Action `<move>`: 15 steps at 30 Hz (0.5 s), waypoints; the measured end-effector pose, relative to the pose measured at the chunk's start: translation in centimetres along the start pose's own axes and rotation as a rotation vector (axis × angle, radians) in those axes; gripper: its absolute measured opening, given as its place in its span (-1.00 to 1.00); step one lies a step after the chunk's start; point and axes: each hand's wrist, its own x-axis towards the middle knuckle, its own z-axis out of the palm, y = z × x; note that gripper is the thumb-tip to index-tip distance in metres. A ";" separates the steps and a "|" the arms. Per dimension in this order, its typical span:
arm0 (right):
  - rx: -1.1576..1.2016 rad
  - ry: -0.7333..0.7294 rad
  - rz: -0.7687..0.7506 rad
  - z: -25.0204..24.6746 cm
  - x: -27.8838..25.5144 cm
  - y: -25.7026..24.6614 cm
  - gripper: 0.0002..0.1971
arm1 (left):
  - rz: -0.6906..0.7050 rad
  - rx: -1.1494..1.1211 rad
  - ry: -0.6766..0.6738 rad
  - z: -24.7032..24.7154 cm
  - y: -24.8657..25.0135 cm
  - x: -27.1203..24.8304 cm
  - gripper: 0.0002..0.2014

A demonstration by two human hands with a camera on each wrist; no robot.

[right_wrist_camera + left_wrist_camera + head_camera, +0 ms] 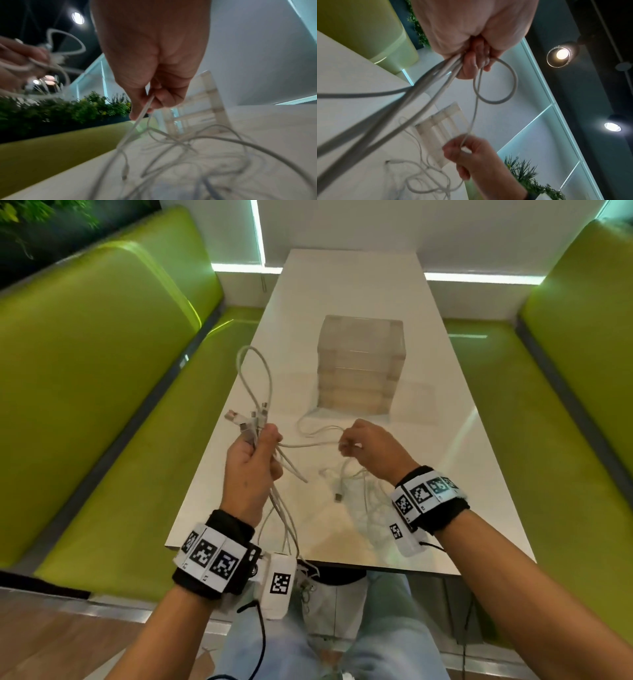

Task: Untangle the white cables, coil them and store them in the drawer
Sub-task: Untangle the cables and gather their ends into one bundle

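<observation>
My left hand (pixel 255 455) is raised over the table's near left part and grips a bundle of white cables (pixel 255 385); loops and plug ends stick up above the fist, and strands hang down past my wrist. In the left wrist view the bundle (pixel 426 86) leaves the curled fingers (pixel 471 65). My right hand (pixel 363 446) pinches a single white cable (pixel 308 444) that runs tight across to the left fist; the pinch also shows in the right wrist view (pixel 147 104). A loose tangle of white cables (pixel 356 491) lies on the table under the right hand. The clear drawer unit (pixel 359 368) stands mid-table, its drawers pushed in.
The white table (pixel 428 412) is long and narrow, with green padded benches on the left (pixel 102 412) and right (pixel 565 422). A white wall with light strips closes the far end. My legs in jeans stand at the near edge.
</observation>
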 end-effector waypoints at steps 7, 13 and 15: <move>-0.039 0.010 0.108 -0.5 0.2 3.4 -0.90 | 0.047 -0.084 0.052 -3.1 1.1 0.5 -0.74; 0.002 0.084 0.019 -1.5 -1.0 1.1 -0.83 | -0.015 0.003 -0.071 -2.6 1.0 -0.3 -0.70; 0.132 0.068 -0.042 -2.3 -2.2 -1.5 -0.79 | -0.033 0.046 -0.121 -2.1 0.8 -0.8 -0.72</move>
